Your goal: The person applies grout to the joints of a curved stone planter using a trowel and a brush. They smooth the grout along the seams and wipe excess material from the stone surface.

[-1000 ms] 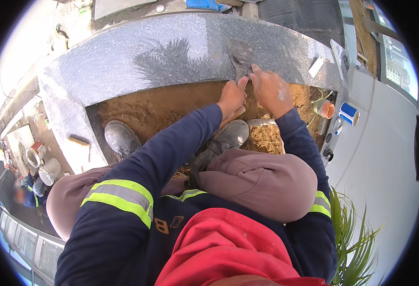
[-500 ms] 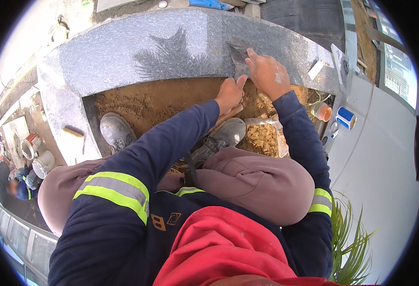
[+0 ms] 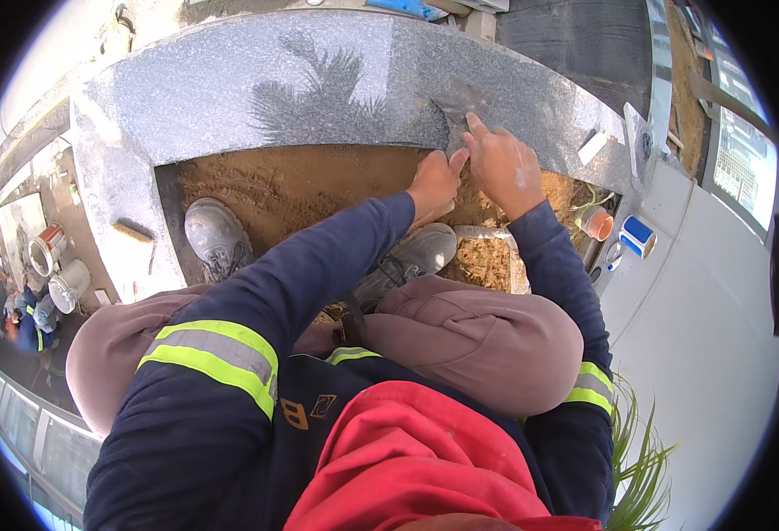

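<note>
A flat, dark, triangular blade, apparently of a scraper (image 3: 460,99), lies against the grey speckled stone slab (image 3: 204,97). My left hand (image 3: 434,181) is closed, thumb raised, at the blade's narrow near end; its handle is hidden now in the fist. Beside it, my right hand (image 3: 506,168), its back smudged white, has the index finger stretched onto the blade and the thumb close to the left thumb. The right hand's other fingers are mostly out of sight. Both hands are just past the slab's near edge, above brown soil.
My shoes (image 3: 217,237) stand in the soil bed (image 3: 310,186). At the right are an orange pipe end (image 3: 598,225), a blue-and-white can (image 3: 637,236) and a white piece (image 3: 592,148) on the slab. A brush (image 3: 131,232) and buckets (image 3: 69,285) are left; another person (image 3: 31,323) is beyond.
My left hand has shifted slightly right, closer to the right hand, and the wooden handle seen below it is now hidden. The blade appears turned a little to the right.
</note>
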{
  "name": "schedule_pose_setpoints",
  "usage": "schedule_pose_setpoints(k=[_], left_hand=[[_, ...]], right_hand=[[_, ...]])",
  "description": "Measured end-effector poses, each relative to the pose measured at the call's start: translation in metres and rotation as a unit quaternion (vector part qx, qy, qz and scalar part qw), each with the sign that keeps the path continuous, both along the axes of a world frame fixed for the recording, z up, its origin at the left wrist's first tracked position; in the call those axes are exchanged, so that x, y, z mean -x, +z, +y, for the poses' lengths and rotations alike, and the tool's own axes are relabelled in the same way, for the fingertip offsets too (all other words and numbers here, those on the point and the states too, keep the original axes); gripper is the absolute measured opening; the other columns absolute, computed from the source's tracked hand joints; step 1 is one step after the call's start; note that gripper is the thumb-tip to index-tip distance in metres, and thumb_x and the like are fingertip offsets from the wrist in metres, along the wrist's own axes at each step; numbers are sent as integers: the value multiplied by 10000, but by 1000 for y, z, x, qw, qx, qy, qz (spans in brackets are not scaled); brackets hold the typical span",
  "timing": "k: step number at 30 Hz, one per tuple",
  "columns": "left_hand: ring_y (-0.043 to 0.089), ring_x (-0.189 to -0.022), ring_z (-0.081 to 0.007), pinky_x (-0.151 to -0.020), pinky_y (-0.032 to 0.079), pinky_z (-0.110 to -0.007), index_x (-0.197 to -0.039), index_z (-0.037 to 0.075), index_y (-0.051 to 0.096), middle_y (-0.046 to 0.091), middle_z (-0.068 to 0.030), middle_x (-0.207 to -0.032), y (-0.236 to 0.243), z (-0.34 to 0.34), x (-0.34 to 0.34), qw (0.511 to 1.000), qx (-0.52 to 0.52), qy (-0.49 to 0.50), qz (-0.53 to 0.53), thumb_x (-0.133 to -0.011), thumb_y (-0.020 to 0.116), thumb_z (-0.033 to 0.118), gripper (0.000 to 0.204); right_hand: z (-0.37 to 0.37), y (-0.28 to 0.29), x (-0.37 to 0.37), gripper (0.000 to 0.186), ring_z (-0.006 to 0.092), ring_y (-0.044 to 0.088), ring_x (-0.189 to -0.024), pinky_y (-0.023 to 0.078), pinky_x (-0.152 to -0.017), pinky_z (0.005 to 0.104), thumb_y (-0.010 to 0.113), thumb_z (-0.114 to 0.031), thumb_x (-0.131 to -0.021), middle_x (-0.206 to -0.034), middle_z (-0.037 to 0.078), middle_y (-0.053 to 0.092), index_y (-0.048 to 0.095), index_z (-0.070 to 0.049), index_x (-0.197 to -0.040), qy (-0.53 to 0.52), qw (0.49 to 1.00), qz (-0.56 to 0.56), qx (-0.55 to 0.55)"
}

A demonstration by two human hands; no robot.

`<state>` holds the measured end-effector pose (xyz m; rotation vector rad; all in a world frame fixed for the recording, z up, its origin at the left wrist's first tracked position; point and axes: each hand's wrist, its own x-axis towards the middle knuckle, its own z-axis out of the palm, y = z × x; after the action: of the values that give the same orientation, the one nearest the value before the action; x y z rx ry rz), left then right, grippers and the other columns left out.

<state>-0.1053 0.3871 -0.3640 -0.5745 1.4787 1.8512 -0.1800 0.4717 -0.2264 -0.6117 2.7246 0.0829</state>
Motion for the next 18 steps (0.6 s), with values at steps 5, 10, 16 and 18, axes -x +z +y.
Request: schedule_pose_setpoints(k=[5,10,16,18], left_hand=[[555,-562,-166,-450,441,-349,-857,-6,515,573,-74,-737,28,-13,7,996,-69,21,-49,-1071,515,485,535],[584,-548,-199,-503,452,-412,-781,-61,576,625,-129,-680,13,-1,-2,998,22,47,29,-1065,566,438,574],[567,-564,-169,-447,436,-339,-823,-9,548,594,-86,-731,27,-11,5,995,-64,47,-56,-1068,529,462,531],[561,-571,-165,-454,433,-335,-848,-5,545,590,-80,-740,26,-12,5,998,-47,29,-32,-1061,531,481,531]], right_hand=[[6,-10,42,389,430,703,-881,561,-776,525,536,-327,-1040,-959,220,722,655,-104,-1335,-35,999,2,23],[12,6,-40,377,444,695,-898,550,-765,537,558,-307,-1034,-972,244,722,664,-97,-1328,-80,996,-37,-20],[41,-15,10,401,403,715,-785,571,-710,528,552,-350,-1028,-888,191,716,664,-128,-1342,-71,997,39,15],[28,-2,-38,396,399,717,-798,570,-713,526,550,-346,-1027,-884,196,720,667,-123,-1332,-55,998,7,-3]])
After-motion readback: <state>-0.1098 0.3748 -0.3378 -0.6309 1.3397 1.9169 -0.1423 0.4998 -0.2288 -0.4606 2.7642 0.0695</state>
